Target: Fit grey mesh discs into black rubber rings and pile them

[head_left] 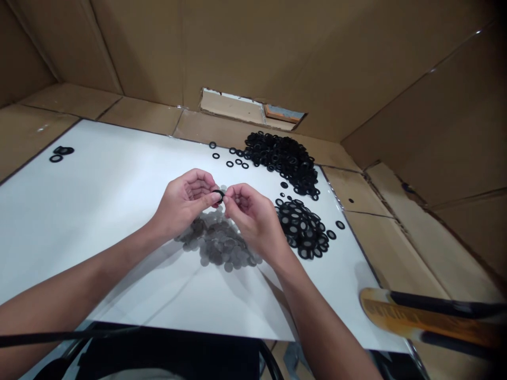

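My left hand (184, 203) pinches a small black ring (218, 196) between thumb and fingers, above the middle of the white board. Touching the ring's right side are the closed fingertips of my right hand (249, 211); whether they also hold a small disc I cannot tell. Below both hands lies a heap of thin grey mesh-like discs (222, 245). To the right of my right hand is a pile of black rings with grey centres (304, 227). A larger heap of black rings with open centres (281, 158) lies behind it.
Cardboard walls (253, 47) enclose the white board (99, 184), with a cut slot (237, 108) at the back. A few rings (56, 158) lie far left. An orange-and-black object (412, 316), blurred, juts in at the lower right.
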`<control>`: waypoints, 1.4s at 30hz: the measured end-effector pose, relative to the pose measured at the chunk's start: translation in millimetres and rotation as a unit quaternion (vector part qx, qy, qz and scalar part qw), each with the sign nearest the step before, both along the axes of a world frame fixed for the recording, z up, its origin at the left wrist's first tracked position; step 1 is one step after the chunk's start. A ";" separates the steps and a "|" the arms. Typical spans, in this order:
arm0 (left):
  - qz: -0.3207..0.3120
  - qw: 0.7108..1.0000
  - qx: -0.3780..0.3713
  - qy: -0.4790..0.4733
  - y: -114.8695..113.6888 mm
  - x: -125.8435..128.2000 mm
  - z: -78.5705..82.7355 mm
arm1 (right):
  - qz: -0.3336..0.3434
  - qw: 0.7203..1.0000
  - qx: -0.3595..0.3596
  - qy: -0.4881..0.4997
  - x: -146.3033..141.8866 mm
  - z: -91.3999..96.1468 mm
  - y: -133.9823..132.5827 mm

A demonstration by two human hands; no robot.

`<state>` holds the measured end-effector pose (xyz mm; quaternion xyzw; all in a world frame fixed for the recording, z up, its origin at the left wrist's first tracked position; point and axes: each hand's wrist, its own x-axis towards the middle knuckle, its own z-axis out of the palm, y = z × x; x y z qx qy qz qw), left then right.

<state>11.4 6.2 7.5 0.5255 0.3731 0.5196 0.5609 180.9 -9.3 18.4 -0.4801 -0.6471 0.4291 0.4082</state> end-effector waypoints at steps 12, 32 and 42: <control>-0.026 0.999 -0.008 0.034 2.7 -1.2 -5.9 | -0.027 0.997 -0.045 0.061 -5.0 -1.4 -1.2; -0.009 1.000 -0.028 0.012 2.4 1.3 -4.0 | -0.002 0.998 -0.052 -0.018 0.3 -7.3 0.9; 0.022 0.999 -0.026 0.012 -1.0 3.2 -2.7 | -0.013 1.000 -0.022 0.002 -3.3 -7.6 0.6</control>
